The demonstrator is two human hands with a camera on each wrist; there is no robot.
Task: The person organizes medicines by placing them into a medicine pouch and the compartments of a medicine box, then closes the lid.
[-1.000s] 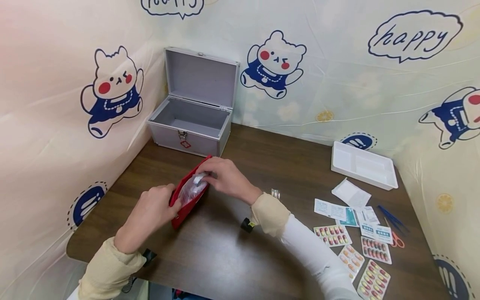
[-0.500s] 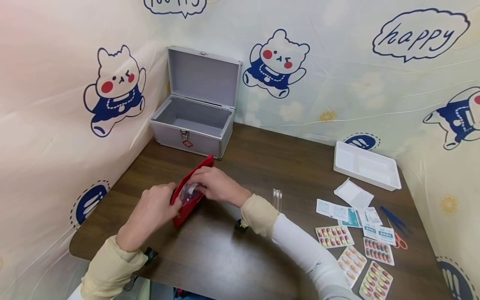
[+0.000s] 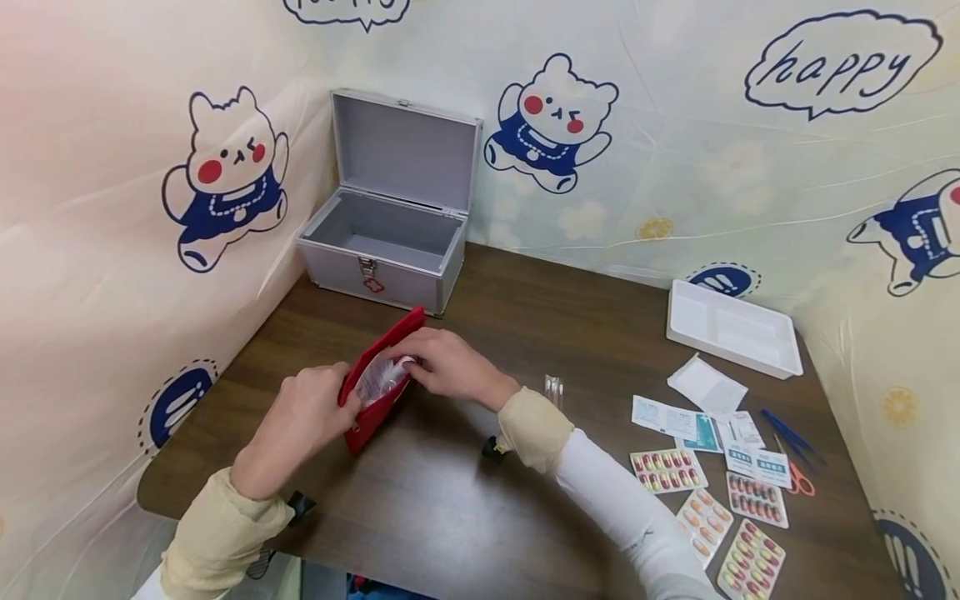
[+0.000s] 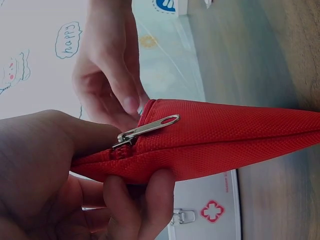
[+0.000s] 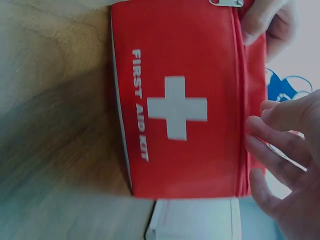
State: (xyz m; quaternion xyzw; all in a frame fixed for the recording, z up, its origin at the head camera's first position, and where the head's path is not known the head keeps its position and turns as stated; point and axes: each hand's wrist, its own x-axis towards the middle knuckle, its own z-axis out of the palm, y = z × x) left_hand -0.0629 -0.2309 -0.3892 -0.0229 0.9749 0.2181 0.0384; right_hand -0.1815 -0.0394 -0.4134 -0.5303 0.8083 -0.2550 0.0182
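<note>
My left hand [image 3: 311, 417] grips one end of a red zippered first aid pouch [image 5: 175, 50], thumb over the edge by the metal zipper pull [image 4: 150, 129]. The pouch stands tilted on the table with its top unzipped. Crinkled clear plastic [image 3: 375, 382] shows inside the opening. At the far end of that opening is my right hand [image 3: 450, 364], its fingertips over the rim. Between its thumb and fingers it pinches a whitish, clear plastic piece [image 3: 406, 363], whose kind is not plain. In the right wrist view the pouch's white cross faces the camera.
A silver case [image 3: 375, 282] with its lid raised stands behind the pouch. Clear tubes [image 3: 553, 390] lie right of my right wrist. Further right are several blister packs [image 3: 667, 471], paper packets [image 3: 663, 417], blue tweezers [image 3: 791, 435], scissors [image 3: 802, 482] and a white tray [image 3: 765, 350].
The right hand dipped further into the pouch, then drew back a little to the right, where the whitish plastic shows again by the thumb. The left hand keeps its hold.
</note>
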